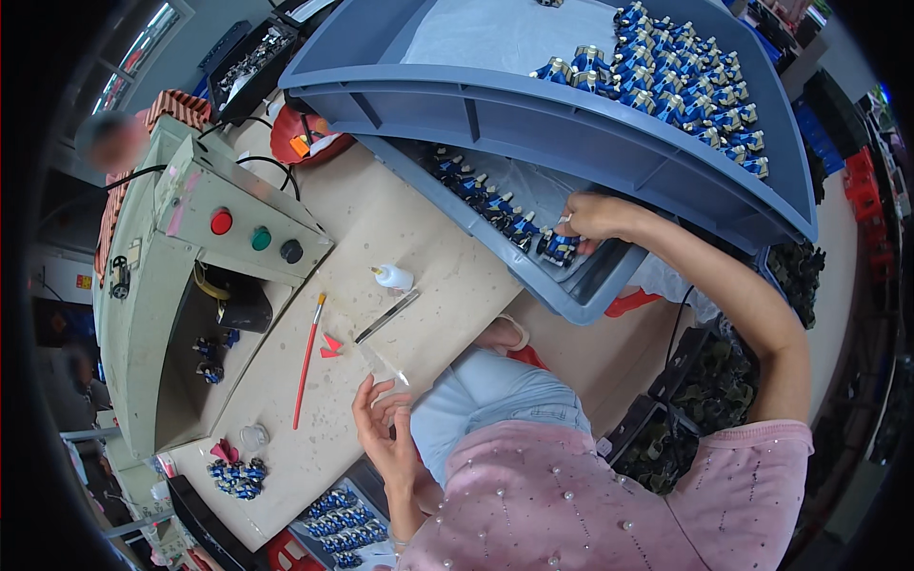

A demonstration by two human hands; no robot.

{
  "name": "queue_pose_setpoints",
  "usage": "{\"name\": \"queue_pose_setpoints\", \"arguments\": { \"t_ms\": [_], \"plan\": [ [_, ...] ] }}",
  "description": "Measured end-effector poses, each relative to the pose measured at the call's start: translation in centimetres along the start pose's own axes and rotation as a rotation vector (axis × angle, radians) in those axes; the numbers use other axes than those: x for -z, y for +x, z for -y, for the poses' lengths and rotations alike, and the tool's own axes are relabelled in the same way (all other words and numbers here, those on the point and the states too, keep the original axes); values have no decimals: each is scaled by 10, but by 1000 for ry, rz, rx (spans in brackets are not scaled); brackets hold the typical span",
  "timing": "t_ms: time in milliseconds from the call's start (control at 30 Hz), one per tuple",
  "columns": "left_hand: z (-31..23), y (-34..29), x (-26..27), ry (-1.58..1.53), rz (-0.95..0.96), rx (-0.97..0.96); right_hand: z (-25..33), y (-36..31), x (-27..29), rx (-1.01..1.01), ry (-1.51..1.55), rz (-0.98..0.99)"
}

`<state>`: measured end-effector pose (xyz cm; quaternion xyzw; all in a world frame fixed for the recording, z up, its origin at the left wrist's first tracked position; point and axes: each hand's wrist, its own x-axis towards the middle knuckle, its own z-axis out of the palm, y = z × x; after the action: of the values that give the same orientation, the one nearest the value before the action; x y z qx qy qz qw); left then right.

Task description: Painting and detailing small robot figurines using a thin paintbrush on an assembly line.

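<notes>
My right hand reaches into the lower grey-blue tray, its fingers closed on a small blue, black and gold plastic toy figure near the tray's front corner. More of these figures stand in a row along that tray's left side, on a clear sheet. My left hand is over the table's edge, fingers apart and loosely curled, holding nothing. Nearest to it are metal tweezers, small red scraps and a red-handled brush. A small white bottle stands beyond the tweezers.
An upper grey-blue tray with many figures overhangs the lower one. A pale green machine with red, green and black buttons stands left. A cluster of figures and a small clear jar lie front left. Boxes of dark green parts stand right.
</notes>
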<state>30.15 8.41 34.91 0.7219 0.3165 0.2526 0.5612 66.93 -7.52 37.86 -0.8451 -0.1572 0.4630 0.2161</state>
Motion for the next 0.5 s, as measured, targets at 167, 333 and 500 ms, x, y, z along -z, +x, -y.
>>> {"name": "queue_pose_setpoints", "arguments": {
  "t_ms": [167, 333, 500],
  "plan": [
    [-2, 5, -3, 59, 25, -15, -2, 10, -13, -52, 261, 66],
    [-4, 7, -2, 107, 42, -20, -6, 19, -14, -18, -104, -42],
    [-7, 8, -2, 130, 44, -51, 4, 9, -12, 108, -154, -85]
  ]
}}
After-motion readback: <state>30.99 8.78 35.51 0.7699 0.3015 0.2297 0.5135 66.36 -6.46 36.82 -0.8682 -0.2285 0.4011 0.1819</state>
